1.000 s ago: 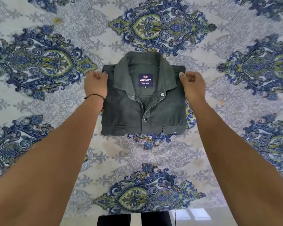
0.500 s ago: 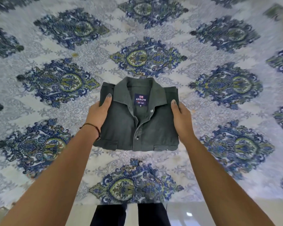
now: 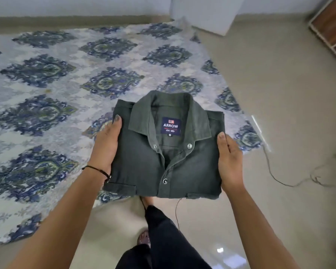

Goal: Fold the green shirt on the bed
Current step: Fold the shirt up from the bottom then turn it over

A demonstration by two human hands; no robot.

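Now your left hand (image 3: 107, 144) and right hand (image 3: 230, 162) each clasp a side of the folded green shirt (image 3: 182, 167), held above the edge of the bed (image 3: 47, 74); an uneven grip could let the folds sag open.

Open way over the flat bed (image 3: 47, 78), left. To the right the floor (image 3: 279, 94) is open, save a thin cable (image 3: 275, 178) trailing across it. Wooden shelf (image 3: 332, 26) far right; white block (image 3: 208, 12) by the wall; person's legs (image 3: 163, 239) below.

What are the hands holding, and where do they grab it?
The folded shirt, by its sides: left hand grips the left edge, right hand the right edge.
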